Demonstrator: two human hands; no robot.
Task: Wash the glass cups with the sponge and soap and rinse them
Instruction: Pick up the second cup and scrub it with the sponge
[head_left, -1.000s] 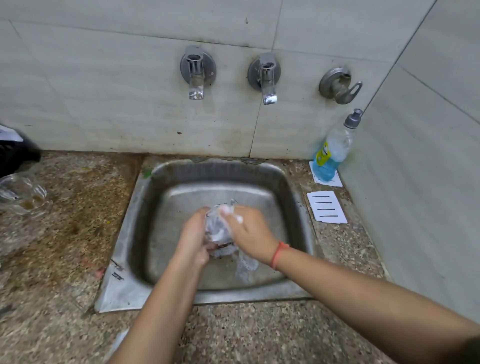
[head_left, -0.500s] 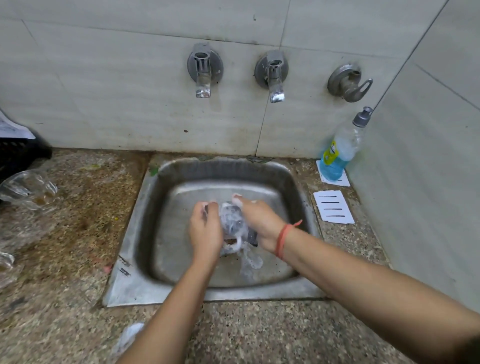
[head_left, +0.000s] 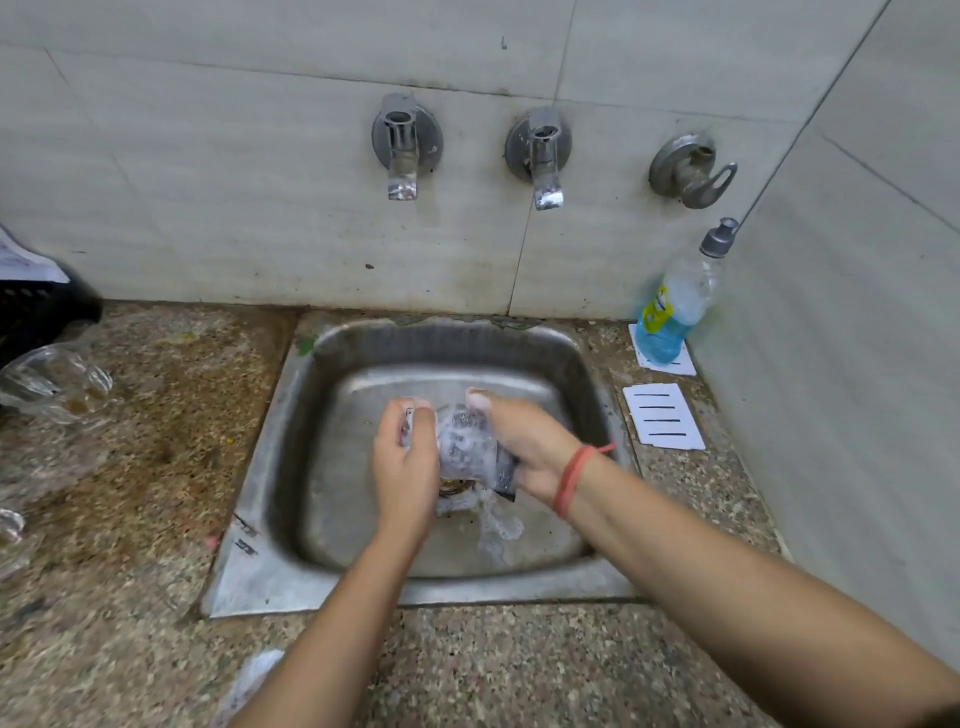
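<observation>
1. Nearest, a speckled brown-and-grey stone counter (head_left: 493, 670) ran along the near edge. A pale blurred object (head_left: 249, 680) lay on it, too unclear to identify.
2. Both bare forearms reached across it into a square stainless-steel sink (head_left: 249, 577) set into the counter.
3. Over the middle of the basin, the left hand (head_left: 405, 462) had its fingers curled round a foam-covered clear glass cup (head_left: 462, 441), gripping it from the left side.
4. The right hand (head_left: 530, 447), with a red thread band (head_left: 571, 478) on its wrist, was wrapped against the cup's right side, thumb lying over the top. A dark sponge (head_left: 506, 480) stuck out beneath its palm, gripped there and pressed to the glass.
5. The cup was held off the sink floor, above the round drain (head_left: 454, 488). A patch of white suds (head_left: 498, 527) lay on the floor just beside that drain.
6. Well apart to the left, a second clear glass cup (head_left: 57, 382) with a brownish trace inside sat on the counter.
7. Right of the sink lay a white slotted card (head_left: 662, 415). Beyond it a clear plastic bottle of blue liquid soap (head_left: 670, 317) with a grey cap stood in the corner, close against the side wall.
8. At the far left, a black plastic basket (head_left: 41, 312) stood against the back wall.
9. Farthest, three metal taps (head_left: 540, 156) were mounted in a row on the grey tiled wall (head_left: 208, 182).
</observation>
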